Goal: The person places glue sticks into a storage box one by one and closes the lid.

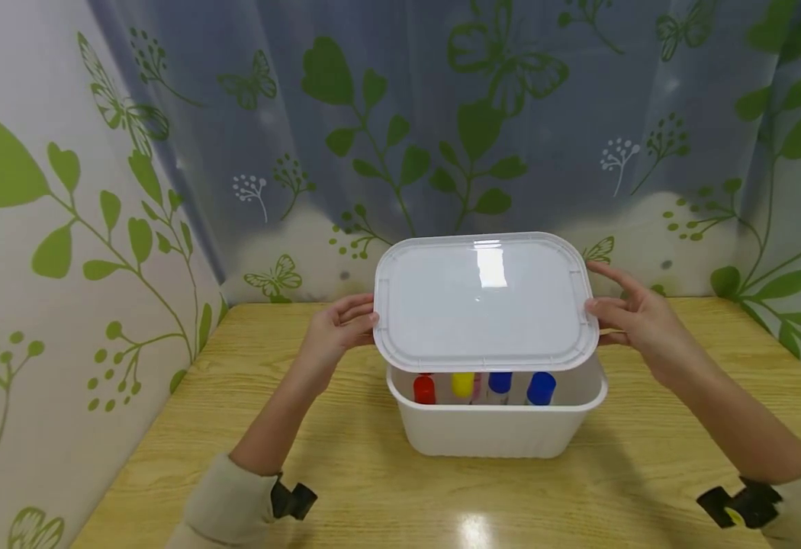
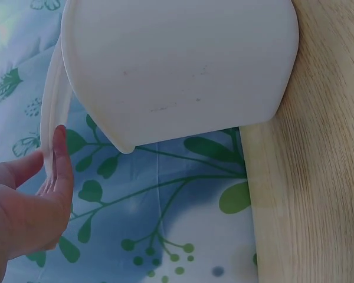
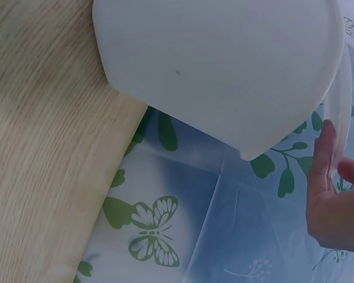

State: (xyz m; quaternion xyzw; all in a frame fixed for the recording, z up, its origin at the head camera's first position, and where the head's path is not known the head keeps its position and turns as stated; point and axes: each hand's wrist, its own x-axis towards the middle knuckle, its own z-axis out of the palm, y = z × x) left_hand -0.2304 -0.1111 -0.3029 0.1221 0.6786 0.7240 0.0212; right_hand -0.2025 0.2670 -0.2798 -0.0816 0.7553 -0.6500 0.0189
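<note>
A white rectangular lid (image 1: 469,320) with rounded corners is tilted over the back of a white plastic box (image 1: 490,435) in the head view. My left hand (image 1: 339,328) pinches the lid's left edge between thumb and fingers. At the opposite edge my right hand (image 1: 637,320) holds it the same way, the index finger stretched along the corner. Inside the box, in the gap under the lid's front edge, show a red cap (image 1: 424,390), a yellow cap (image 1: 463,383) and blue caps (image 1: 541,388); the lid hides the rest. Both wrist views show the lid's rim (image 2: 56,106) above the box.
The box stands on a light wood-grain table (image 1: 345,473). Behind the table hangs a blue and white curtain (image 1: 387,152) printed with green leaves and butterflies, and a similar cloth (image 1: 64,305) covers the left side.
</note>
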